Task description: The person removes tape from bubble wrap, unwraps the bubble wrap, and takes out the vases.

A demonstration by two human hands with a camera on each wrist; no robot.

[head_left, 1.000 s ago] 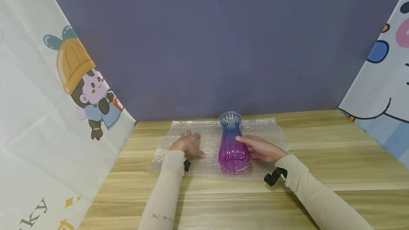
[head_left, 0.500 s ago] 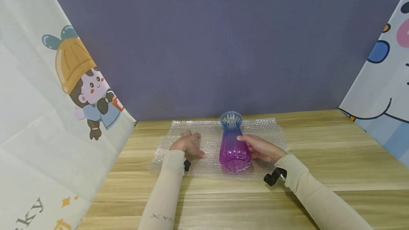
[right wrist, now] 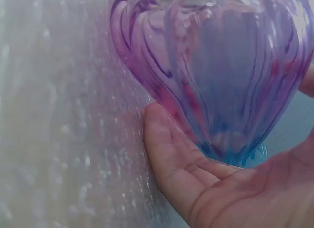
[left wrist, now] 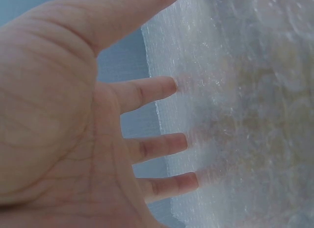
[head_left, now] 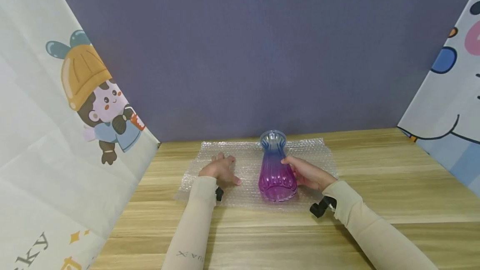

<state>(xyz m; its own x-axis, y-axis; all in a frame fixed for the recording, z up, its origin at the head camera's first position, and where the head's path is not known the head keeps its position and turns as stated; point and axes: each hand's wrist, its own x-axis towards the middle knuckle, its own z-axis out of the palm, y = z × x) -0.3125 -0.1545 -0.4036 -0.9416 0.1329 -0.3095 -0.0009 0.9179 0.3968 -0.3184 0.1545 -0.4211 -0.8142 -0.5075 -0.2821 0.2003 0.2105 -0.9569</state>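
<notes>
A ribbed glass vase (head_left: pixel 276 174), blue at its flared mouth and purple toward its base, lies on its side over a sheet of bubble wrap (head_left: pixel 245 153). Its mouth points to the back and its base faces me. My right hand (head_left: pixel 309 173) grips the vase from the right; in the right wrist view the fingers (right wrist: pixel 169 149) go under its side, close to the wrap. To the left, my left hand (head_left: pixel 221 169) rests on the bubble wrap with fingers spread. The left wrist view shows those straight fingertips (left wrist: pixel 179 143) touching the wrap, with nothing in the palm.
The wood-grain table (head_left: pixel 262 236) extends in front and to both sides of the wrap. A dark blue-grey panel (head_left: pixel 262 53) rises right behind it. Printed white sheets flank the table, a cartoon figure (head_left: pixel 108 99) on the left one.
My right hand has shifted the vase very slightly to the right, turning it a little. The left hand and the bubble wrap have stayed in place.
</notes>
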